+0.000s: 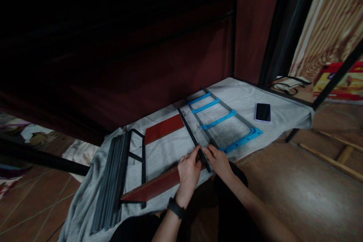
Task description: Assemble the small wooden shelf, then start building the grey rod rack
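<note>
A long thin black bar lies slantwise across the cloth, its near end by my knees. My left hand, with a black watch on the wrist, pinches this bar near its lower end. My right hand is closed at the bar's other side, its fingertips meeting the bar close to the left ones. Just right of it lie blue slotted strips with a grey U-shaped rod in them. To the left are a flat red panel, a longer red board and a black metal frame.
Several grey tubes lie bundled at the left on a grey cloth. A phone rests at the right. Dark red panels rise behind. A wooden frame and a red-yellow box are on the right.
</note>
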The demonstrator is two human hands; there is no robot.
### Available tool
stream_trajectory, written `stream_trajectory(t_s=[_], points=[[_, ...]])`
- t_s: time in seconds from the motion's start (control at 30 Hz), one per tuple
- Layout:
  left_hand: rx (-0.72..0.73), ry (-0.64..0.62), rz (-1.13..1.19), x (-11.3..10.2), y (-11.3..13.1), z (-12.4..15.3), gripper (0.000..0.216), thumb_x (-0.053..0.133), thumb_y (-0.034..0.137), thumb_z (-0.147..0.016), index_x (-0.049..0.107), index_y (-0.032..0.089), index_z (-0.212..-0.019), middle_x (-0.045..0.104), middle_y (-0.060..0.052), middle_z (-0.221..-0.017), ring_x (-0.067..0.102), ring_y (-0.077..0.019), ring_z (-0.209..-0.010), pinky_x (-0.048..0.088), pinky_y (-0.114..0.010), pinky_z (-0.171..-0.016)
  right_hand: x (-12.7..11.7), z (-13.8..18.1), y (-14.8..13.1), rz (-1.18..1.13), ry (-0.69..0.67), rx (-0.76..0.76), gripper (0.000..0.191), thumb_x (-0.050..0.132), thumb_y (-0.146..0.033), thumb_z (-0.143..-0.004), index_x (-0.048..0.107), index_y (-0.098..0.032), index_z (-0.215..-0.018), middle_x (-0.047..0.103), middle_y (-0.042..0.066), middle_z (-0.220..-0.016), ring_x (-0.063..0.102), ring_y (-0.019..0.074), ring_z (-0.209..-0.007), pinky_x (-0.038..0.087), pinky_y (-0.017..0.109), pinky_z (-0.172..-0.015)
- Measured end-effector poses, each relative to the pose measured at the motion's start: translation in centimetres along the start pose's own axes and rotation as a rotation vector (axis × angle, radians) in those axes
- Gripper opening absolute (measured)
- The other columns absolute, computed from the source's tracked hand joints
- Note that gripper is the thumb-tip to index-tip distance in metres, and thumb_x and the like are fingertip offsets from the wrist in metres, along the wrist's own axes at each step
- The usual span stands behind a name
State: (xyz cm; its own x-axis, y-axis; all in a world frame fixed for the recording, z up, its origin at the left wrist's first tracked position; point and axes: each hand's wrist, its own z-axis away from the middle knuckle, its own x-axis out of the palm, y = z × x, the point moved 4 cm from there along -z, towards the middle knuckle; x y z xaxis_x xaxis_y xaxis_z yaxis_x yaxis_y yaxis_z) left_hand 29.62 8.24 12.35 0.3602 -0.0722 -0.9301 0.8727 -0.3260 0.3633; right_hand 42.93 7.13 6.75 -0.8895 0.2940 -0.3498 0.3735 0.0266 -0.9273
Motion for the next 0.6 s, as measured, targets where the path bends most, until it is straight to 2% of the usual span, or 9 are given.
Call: stream_trajectory(t_s=[0.07,0.13,0.2,0.27,0.37,0.5,0.53,0.6], points=[[0.013,0.0,-0.007,0.0,0.1,0.0,0.058,0.054,0.01,-0.085,0.051,0.031,-0.139,0.073,-0.002,-0.117,0.067,-0.0196,-0.105,0.047,-0.035,-0.099,0.0,0.1,0.3,-0.027,-0.009,0.031,0.04,0.039,-0.055,-0.095,0.052,-0.024,-0.075,0.059,0.001,-0.064,0.059,0.017,-0.061,0.042,0.028,-0.06],[0.015,-0.009,-0.018,0.1,0.0,-0.1,0.056,0.054,0.012,-0.086,0.052,0.031,-0.139,0.073,-0.002,-0.116,0.067,-0.0195,-0.104,0.047,-0.035,-0.098,0.0,0.2,0.8,-0.178,-0.042,0.087,0.041,0.036,-0.058,-0.095,0.055,-0.023,-0.084,0.061,0.001,-0.068,0.059,0.0166,-0.061,0.044,0.028,-0.059],[0.019,-0.018,-0.029,0.3,-0.1,-0.2,0.052,0.054,0.016,-0.088,0.053,0.03,-0.138,0.073,-0.003,-0.115,0.067,-0.0198,-0.103,0.047,-0.035,-0.096,0.1,0.3,1.0,-0.363,-0.093,0.096,0.039,0.042,-0.059,-0.093,0.056,-0.023,-0.092,0.062,0.001,-0.073,0.06,0.016,-0.062,0.047,0.027,-0.059],[0.027,-0.016,-0.037,0.5,-0.3,-0.2,0.05,0.054,0.018,-0.089,0.053,0.029,-0.138,0.074,-0.004,-0.114,0.067,-0.0203,-0.102,0.047,-0.035,-0.096,0.1,0.2,0.8,-0.441,-0.141,0.054,0.035,0.049,-0.057,-0.09,0.057,-0.022,-0.093,0.062,0.0,-0.074,0.061,0.0155,-0.063,0.049,0.027,-0.06],[0.047,-0.001,-0.039,0.6,-0.3,-0.1,0.052,0.053,0.017,-0.089,0.051,0.029,-0.14,0.073,-0.004,-0.116,0.067,-0.0201,-0.103,0.047,-0.035,-0.096,0.0,-0.1,0.3,-0.298,-0.148,0.005,0.031,0.05,-0.052,-0.091,0.057,-0.022,-0.082,0.057,-0.002,-0.064,0.058,0.0144,-0.057,0.046,0.027,-0.058],[0.058,0.017,-0.036,0.4,-0.1,0.0,0.051,0.051,0.015,-0.089,0.051,0.028,-0.139,0.073,-0.004,-0.114,0.067,-0.0195,-0.103,0.046,-0.034,-0.095,-0.5,-0.5,-0.3,-0.003,-0.094,-0.035,0.042,0.045,-0.053,-0.093,0.051,-0.023,-0.064,0.055,0.0,-0.058,0.055,0.0151,-0.056,0.041,0.027,-0.059],[0.055,0.015,-0.037,0.4,-0.1,0.0,0.052,0.051,0.015,-0.089,0.051,0.028,-0.139,0.073,-0.004,-0.113,0.067,-0.0194,-0.102,0.046,-0.034,-0.094,-0.7,-0.6,-0.2,0.005,-0.084,-0.019,0.043,0.043,-0.054,-0.094,0.053,-0.022,-0.065,0.056,0.0,-0.059,0.055,0.0153,-0.056,0.042,0.028,-0.059],[0.052,0.007,-0.037,0.3,0.0,0.0,0.052,0.051,0.014,-0.088,0.051,0.028,-0.138,0.073,-0.003,-0.114,0.067,-0.0194,-0.101,0.046,-0.034,-0.094,-0.9,-0.6,0.2,-0.095,-0.092,0.025,0.041,0.041,-0.055,-0.094,0.06,-0.021,-0.079,0.06,0.0,-0.065,0.058,0.0155,-0.058,0.044,0.027,-0.058]])
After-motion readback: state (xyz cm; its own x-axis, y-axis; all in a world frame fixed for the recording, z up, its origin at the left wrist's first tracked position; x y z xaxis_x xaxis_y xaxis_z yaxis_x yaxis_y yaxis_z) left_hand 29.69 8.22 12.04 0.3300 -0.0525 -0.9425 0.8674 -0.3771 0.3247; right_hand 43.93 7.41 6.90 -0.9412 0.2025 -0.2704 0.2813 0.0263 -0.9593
